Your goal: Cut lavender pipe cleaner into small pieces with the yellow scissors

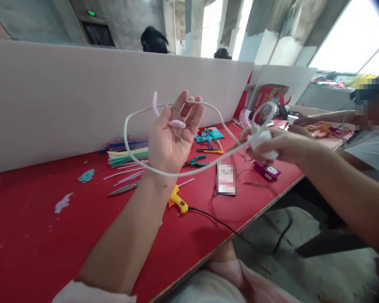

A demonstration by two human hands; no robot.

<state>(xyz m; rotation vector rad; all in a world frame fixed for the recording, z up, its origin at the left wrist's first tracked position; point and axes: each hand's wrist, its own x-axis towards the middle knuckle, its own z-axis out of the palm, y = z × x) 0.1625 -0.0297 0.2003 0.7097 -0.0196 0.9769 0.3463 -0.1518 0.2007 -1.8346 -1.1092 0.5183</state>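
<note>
My left hand is raised over the table, palm turned up and fingers loosely curled. A pale pink pipe cleaner is held at the base of its thumb, one end sticking out behind. A white charging cable makes a wide loop around this hand, passing by the fingertips and across the wrist. To the right, my right hand is closed on a white charger plug, with more of the cable coiled above it. Below lie a phone and a yellow glue gun.
On the red table are scissors, pliers, bundled pipe cleaners and a purple box-like item. A white partition stands behind. The glue gun's black cord crosses the front edge. Another person's arm reaches in at right.
</note>
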